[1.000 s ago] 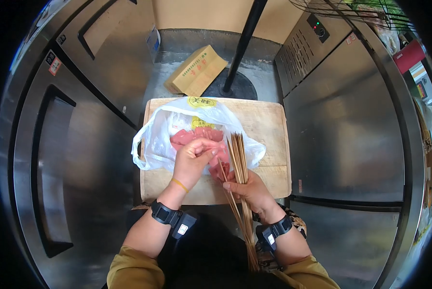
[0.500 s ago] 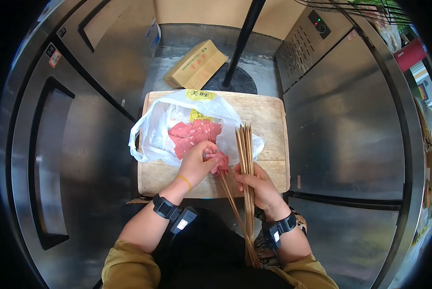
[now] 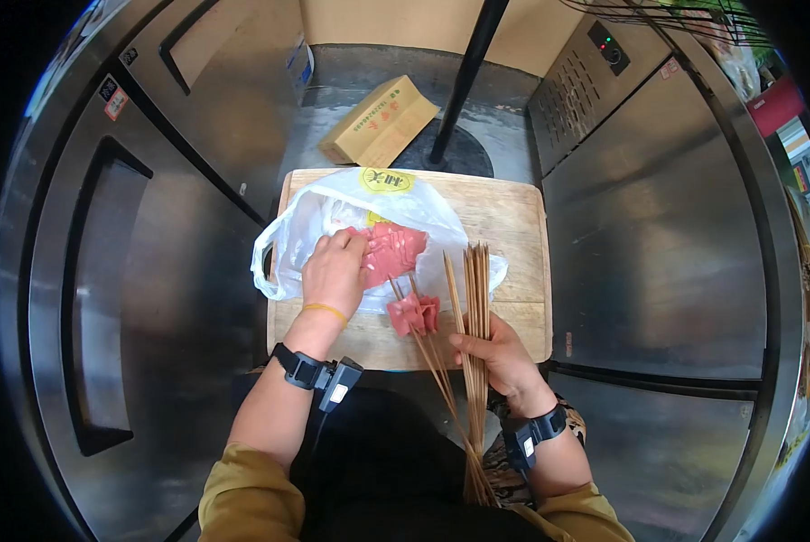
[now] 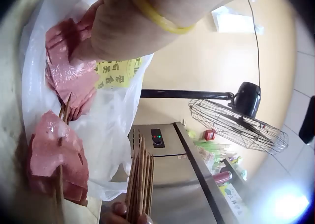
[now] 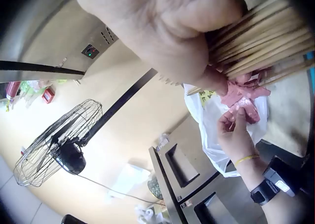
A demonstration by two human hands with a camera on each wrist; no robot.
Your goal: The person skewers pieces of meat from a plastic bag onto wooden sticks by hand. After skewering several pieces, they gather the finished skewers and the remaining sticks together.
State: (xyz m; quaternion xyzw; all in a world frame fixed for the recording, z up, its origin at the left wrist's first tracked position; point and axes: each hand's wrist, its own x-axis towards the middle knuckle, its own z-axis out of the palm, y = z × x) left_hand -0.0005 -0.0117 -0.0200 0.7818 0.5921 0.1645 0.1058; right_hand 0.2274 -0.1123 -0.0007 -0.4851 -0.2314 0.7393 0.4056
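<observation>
My left hand (image 3: 335, 271) is at the pile of thin pink meat slices (image 3: 394, 251) in the white plastic bag (image 3: 441, 212). Thumb and fingers pinch a slice at the pile's edge, as the right wrist view shows. My right hand (image 3: 506, 363) grips an upright bundle of bamboo skewers (image 3: 479, 298), thumb across the front. One skewer (image 3: 453, 289) leans a little apart from the bundle's left side. Between the hands, folded meat pieces (image 3: 408, 314) are threaded on slender skewers near their points; these skewers slant down to cross the bundle's lower end.
The bag lies on a wooden board (image 3: 513, 271). Steel refrigerators (image 3: 649, 235) stand on both sides. Beyond the board are a brown carton (image 3: 380, 122) and the black pole (image 3: 464, 86) of a fan (image 5: 64, 145).
My left hand has left the threaded meat and moved up and left to the slices in the bag. In my right hand, one skewer has come apart from the bundle.
</observation>
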